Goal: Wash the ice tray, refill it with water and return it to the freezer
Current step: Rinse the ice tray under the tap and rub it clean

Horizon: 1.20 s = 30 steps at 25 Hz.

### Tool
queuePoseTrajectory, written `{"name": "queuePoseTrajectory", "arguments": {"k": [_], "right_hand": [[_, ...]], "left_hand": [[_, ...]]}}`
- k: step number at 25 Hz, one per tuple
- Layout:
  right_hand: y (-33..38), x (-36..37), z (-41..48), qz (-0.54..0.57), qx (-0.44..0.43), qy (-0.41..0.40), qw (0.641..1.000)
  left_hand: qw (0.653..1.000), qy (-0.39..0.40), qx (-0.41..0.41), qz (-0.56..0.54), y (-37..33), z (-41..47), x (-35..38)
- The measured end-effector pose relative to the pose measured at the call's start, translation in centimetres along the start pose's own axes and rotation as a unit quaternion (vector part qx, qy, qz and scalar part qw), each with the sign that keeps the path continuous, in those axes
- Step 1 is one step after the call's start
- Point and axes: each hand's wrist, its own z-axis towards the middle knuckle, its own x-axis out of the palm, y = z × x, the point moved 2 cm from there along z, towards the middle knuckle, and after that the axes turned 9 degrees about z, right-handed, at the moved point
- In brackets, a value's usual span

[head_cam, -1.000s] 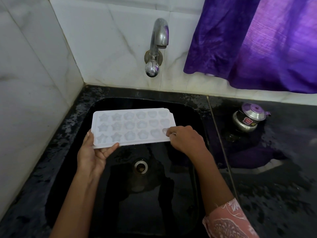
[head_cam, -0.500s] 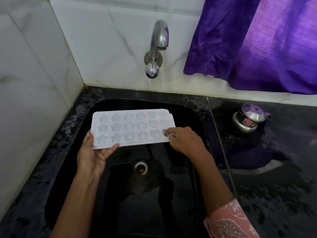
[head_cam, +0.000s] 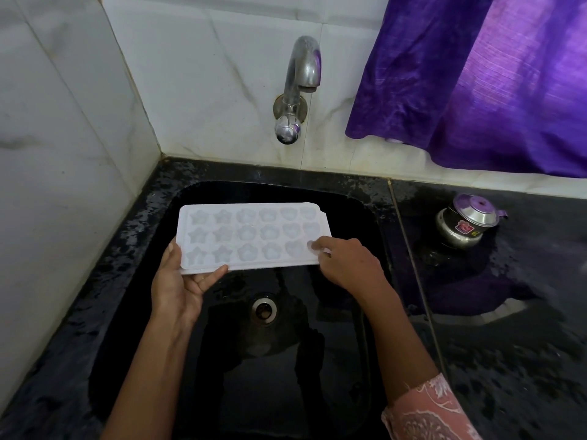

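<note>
A white ice tray with star, flower and heart moulds is held level over the black sink, below the tap. My left hand grips its near left corner, palm under the tray and thumb along the left edge. My right hand pinches the near right corner, with fingertips on the rim beside the last heart mould. The chrome tap on the back wall shows no water running.
The sink drain lies below the tray. A small steel pot with a purple lid stands on the wet black counter to the right. A purple curtain hangs at the back right. White marble walls close the left and back.
The tray and both hands have barely shifted; the grip is the same on both corners.
</note>
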Motion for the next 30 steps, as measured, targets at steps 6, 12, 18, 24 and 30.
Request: {"name": "queuePoseTrajectory", "arguments": {"k": [6, 12, 18, 24, 30], "right_hand": [[0.9, -0.3, 0.0, 0.031, -0.054, -0.018, 0.998], [1.8, 1.4, -0.7, -0.026, -0.08, -0.003, 0.996], [2.0, 1.3, -0.8, -0.025, -0.074, -0.006, 0.997], [1.9, 1.6, -1.0, -0.053, -0.086, -0.03, 0.994], [1.6, 1.7, -0.8, -0.035, -0.088, -0.023, 0.995]], "left_hand": [[1.0, 0.003, 0.0, -0.002, 0.2, -0.2, 0.3], [1.0, 0.001, -0.009, -0.013, 0.5, -0.4, 0.4], [1.0, -0.005, -0.014, -0.015, 0.4, -0.5, 0.2], [1.0, -0.004, -0.013, -0.014, 0.2, -0.4, 0.1], [1.0, -0.004, -0.01, -0.012, 0.3, -0.5, 0.2]]}}
